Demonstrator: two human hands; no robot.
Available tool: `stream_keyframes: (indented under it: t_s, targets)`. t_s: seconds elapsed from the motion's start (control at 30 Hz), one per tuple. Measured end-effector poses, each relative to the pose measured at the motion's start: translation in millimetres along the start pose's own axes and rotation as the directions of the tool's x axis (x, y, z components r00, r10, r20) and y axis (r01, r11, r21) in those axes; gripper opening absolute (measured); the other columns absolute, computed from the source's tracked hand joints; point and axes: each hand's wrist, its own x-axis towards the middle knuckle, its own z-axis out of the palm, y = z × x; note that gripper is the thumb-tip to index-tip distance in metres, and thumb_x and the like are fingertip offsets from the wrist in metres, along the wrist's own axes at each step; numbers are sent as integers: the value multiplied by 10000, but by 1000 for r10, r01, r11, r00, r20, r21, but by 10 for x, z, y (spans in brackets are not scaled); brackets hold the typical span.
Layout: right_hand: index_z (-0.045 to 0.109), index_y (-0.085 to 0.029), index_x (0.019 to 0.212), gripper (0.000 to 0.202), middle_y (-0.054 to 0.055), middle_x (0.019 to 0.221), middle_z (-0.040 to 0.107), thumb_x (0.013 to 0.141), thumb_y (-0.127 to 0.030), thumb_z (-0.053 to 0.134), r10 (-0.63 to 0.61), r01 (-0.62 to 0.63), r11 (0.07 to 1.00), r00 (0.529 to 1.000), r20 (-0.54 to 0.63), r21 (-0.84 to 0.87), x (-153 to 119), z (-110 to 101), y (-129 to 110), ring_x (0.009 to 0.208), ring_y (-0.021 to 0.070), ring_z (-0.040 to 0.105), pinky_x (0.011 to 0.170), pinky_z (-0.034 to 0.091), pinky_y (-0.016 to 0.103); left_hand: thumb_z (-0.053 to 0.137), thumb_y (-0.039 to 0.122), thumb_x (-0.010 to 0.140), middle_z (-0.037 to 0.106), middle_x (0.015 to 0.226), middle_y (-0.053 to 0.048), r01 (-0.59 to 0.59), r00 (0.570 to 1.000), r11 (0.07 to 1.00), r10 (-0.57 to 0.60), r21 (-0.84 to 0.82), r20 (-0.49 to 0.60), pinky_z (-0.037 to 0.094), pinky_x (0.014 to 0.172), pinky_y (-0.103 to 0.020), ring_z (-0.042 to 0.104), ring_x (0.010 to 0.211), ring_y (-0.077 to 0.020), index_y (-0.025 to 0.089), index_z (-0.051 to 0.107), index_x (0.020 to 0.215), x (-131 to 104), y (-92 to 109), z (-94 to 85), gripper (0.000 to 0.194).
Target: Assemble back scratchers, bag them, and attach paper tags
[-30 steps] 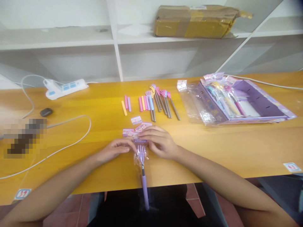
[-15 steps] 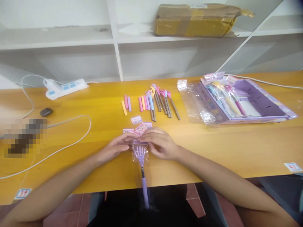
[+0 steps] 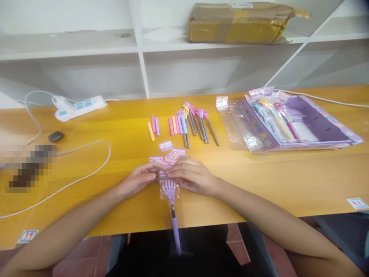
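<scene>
A purple hand-shaped scratcher (image 3: 170, 190) lies inside a clear plastic bag, its purple handle (image 3: 176, 234) hanging past the table's front edge. My left hand (image 3: 141, 177) is closed on the bag's top from the left. From the right, my right hand (image 3: 196, 177) has its fingers together on the same top, where a printed card (image 3: 163, 173) shows. Just beyond my fingers, several pink and purple cards (image 3: 172, 155) lie in a loose pile. Farther back are colored tubes (image 3: 174, 126) and several metal-stemmed scratchers (image 3: 204, 127).
An open purple box (image 3: 309, 119) with bagged scratchers stands at the back right, clear bags (image 3: 236, 123) beside it. A power strip (image 3: 82, 109), a black object (image 3: 55, 136) and a white cable (image 3: 83, 179) are on the left. A taped carton (image 3: 239, 24) sits on the shelf.
The bagged scratcher's head has shifted slightly left. My right fingers have moved slightly left over the bag's top, and more of the printed card now shows.
</scene>
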Motion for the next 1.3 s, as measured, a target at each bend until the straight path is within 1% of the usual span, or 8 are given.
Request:
stream_keyframes:
  t_s: [0.1,0.27,0.33,0.47,0.67,0.97,1.13,1.3]
  targets:
    - [690,-185,1267,267,65,1147,800,1011,-110,683,-40,40,999,999,-14,-11,0,-30,-25,1083,191,725,925,577,355,775,395,976,772,1245,-143,14,1000,1000,-14,27,13,503,1036,-377,719,1139,-266,187,761,1262,-17,6,4,354]
    - [705,-164,1179,168,69,1054,798,1050,-102,618,-60,57,997,996,-68,-43,9,-70,-107,997,181,716,867,552,341,780,462,967,768,1227,-143,34,999,994,-36,102,15,490,1050,-407,702,1160,-286,191,753,1252,-49,9,-14,394]
    - [710,-161,1166,178,65,1036,794,1060,-89,587,-60,57,997,996,-64,-52,0,-63,-130,986,180,710,858,539,339,786,491,957,773,1173,-129,41,999,986,-38,164,-18,494,1018,-388,701,1118,-274,188,770,1204,-37,-7,-20,391]
    - [715,-161,1187,182,67,1067,790,1072,-107,584,-85,82,993,996,-37,-80,-19,-27,-138,1014,182,698,876,523,342,817,473,936,744,952,-51,13,991,958,27,285,-133,480,865,-291,664,897,-184,175,777,968,34,-73,-5,302]
    - [713,-135,1209,199,73,1082,784,1092,-124,553,-139,138,982,990,5,-128,3,7,-123,1030,181,686,883,517,349,834,412,929,640,853,4,29,986,956,20,291,-164,416,738,-246,558,766,-133,176,704,964,58,-97,15,272]
    - [738,-111,1121,212,67,980,776,1085,-98,530,-185,184,959,983,19,-213,74,-39,-194,925,180,653,852,495,353,826,396,932,550,839,18,-4,994,969,31,249,-106,388,708,-244,496,749,-124,175,596,912,45,-28,58,319]
    - [732,-117,1043,231,68,954,770,1084,-88,506,-190,183,955,982,-11,-234,43,-24,-195,802,163,568,776,432,343,825,394,930,548,846,13,-21,994,968,46,252,-97,396,725,-248,503,768,-130,174,565,893,51,-35,57,342]
    - [681,-138,920,168,51,878,730,1030,-50,591,-190,171,954,980,-55,-245,15,3,-186,744,148,525,716,341,332,831,407,919,544,849,14,-6,994,968,34,249,-106,401,721,-248,505,766,-132,179,551,892,47,-38,62,362]
